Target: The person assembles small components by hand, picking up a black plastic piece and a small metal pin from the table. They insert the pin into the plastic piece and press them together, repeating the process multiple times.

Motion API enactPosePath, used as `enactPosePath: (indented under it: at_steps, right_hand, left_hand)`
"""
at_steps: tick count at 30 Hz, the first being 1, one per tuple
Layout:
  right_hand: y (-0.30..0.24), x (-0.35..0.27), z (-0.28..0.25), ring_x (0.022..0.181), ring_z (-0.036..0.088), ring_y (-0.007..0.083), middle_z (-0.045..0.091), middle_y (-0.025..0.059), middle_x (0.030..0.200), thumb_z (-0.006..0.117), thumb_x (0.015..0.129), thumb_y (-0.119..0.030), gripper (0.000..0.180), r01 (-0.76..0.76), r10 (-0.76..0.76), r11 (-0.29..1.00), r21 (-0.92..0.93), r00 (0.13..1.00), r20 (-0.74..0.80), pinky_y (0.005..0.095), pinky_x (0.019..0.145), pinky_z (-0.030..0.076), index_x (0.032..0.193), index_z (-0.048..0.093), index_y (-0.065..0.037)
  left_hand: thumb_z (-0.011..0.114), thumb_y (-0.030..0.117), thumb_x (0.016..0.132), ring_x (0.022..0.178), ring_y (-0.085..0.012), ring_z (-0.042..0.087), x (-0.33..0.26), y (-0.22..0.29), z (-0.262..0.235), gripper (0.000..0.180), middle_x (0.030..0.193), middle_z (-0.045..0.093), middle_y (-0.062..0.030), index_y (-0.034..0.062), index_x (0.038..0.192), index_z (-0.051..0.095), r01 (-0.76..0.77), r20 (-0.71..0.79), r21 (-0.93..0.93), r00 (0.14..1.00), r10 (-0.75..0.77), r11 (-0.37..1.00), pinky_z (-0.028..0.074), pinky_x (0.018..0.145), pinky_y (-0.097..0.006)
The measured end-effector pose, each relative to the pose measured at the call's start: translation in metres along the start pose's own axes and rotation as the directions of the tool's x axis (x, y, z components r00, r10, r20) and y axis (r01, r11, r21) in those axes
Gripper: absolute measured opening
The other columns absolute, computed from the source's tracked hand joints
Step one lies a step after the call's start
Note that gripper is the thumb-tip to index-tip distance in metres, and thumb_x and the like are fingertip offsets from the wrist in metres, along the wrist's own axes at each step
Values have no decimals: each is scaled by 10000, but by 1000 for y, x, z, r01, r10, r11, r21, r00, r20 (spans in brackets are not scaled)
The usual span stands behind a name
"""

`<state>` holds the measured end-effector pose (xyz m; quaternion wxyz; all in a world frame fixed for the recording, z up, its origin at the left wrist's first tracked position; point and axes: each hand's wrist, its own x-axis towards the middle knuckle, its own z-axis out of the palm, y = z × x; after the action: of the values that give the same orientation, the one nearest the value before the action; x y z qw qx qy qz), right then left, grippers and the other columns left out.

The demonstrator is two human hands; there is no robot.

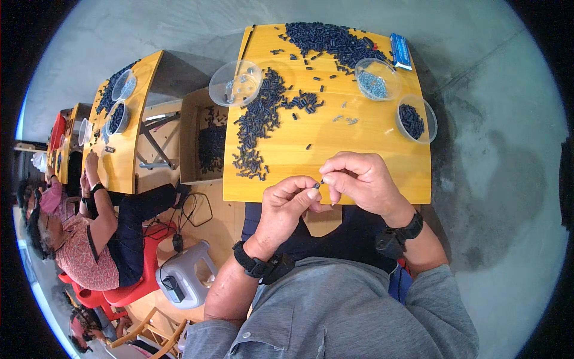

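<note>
Just off the near edge of the yellow table (353, 161), my two hands meet fingertip to fingertip. My left hand (286, 207) is closed, pinching a small dark cylindrical piece (316, 186) between thumb and forefinger. My right hand (363, 182) is also closed in a pinch, its tips right against that piece; a tiny part may sit between them, too small to name. A lone black piece (308, 146) lies on the tabletop beyond my hands. Farther up are a few small silvery bits (345, 119). Loose black pieces (263, 110) spread along the table's left side.
A larger black pile (326, 40) covers the far edge, beside a blue box (400, 52). Clear tubs hold blue bits (372, 85) and black pieces (411, 121); another clear tub (236, 84) overhangs the left edge. A cardboard box (190, 143) and a seated co-worker (98, 245) are left.
</note>
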<state>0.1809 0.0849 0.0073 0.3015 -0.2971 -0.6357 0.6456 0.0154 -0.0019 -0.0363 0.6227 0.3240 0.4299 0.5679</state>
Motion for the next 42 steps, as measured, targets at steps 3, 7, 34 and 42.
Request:
enactPosePath:
  at_steps: [3,7,34,42]
  right_hand:
    - [2,0,1,571,591,82,617,55,736,596,868,-23,87,-17,17,1000,6,1000,-12,209,501,470,923,633,33]
    - [0,2,3,573,595,83,618,58,738,609,859,-24,75,16,-16,1000,12,1000,-7,208,504,477,901,642,29]
    - [-2,11,-4,508,581,78,621,43,654,590,868,-59,106,-123,127,990,-64,990,60,211,451,448,830,639,28]
    - [-8,16,-3,486,577,77,611,34,619,593,850,-84,139,-179,189,974,-141,980,64,223,437,443,773,627,26]
  left_hand:
    - [567,47,898,693,-138,613,-1,5,2,107,791,639,-70,-8,982,603,47,-11,10,999,-47,999,513,653,-269]
    - [564,44,898,691,-142,614,0,4,1,110,793,640,-75,-11,985,602,47,-16,-12,999,-47,999,515,652,-272]
    - [596,38,884,672,-90,605,4,2,0,98,783,639,-32,-11,965,623,35,-16,8,999,-35,999,490,612,-211]
    - [568,9,886,665,-124,610,5,5,2,120,800,650,-59,-26,986,625,89,-24,89,996,-87,992,516,626,-255]
